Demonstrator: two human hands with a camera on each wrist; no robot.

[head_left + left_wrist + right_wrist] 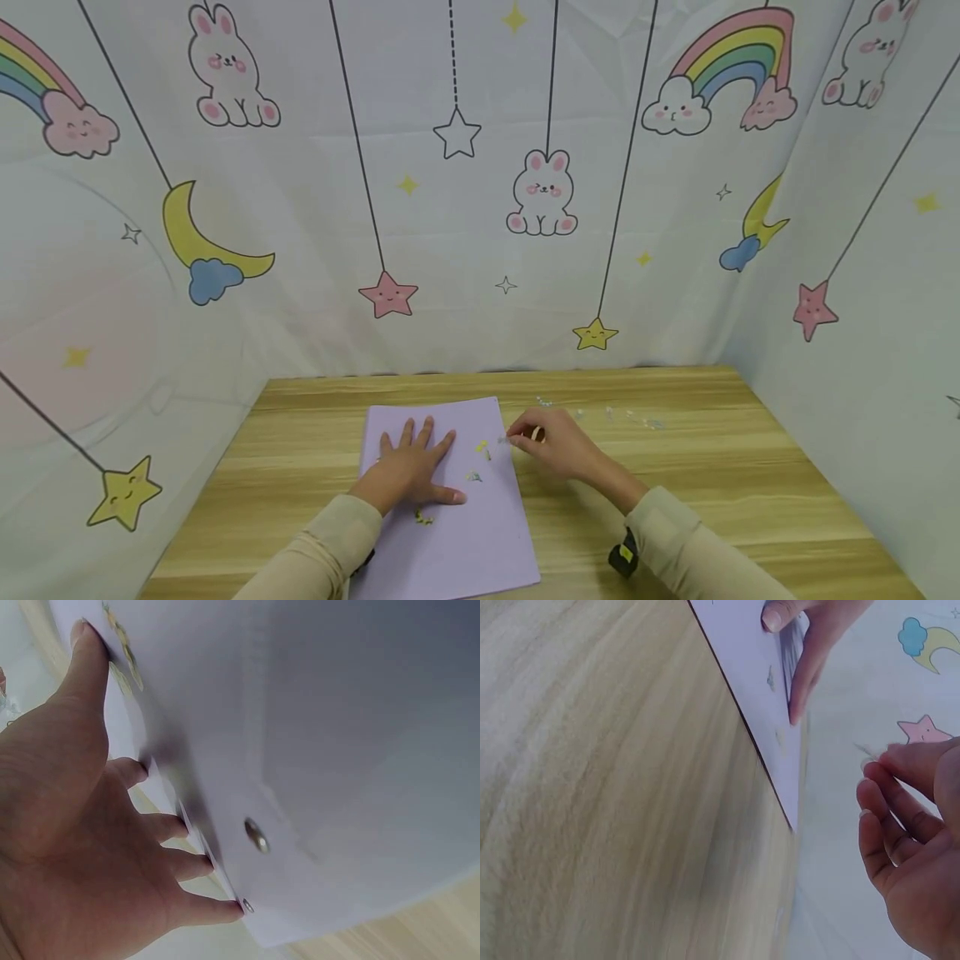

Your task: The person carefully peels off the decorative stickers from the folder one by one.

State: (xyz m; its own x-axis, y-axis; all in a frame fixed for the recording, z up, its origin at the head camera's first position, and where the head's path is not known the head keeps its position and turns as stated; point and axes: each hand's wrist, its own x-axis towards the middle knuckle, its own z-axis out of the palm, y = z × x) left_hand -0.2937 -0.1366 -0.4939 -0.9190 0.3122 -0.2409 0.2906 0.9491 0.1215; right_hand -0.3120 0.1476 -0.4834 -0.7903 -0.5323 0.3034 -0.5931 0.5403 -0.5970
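Observation:
A lilac folder-like cover (480, 550) lies on the table, with metal studs (256, 835) showing in the left wrist view. My left hand (408, 471) rests on it, fingers spread and thumb pointing right. Near the thumb lies a small yellow-green curved piece (423, 518). More little pieces sit on the cover: a yellow one (482, 447) and a bluish one (474, 477). Over the cover's right edge, my right hand (555, 443) pinches a small silvery-clear piece (503, 439) between thumb and fingertips. Its exact kind is too small to tell.
Several small pale pieces (609, 412) are scattered along the back of the wood-grain table (697, 483), beyond the right hand. Printed fabric walls (465, 333) with rabbits and stars stand behind and at both sides.

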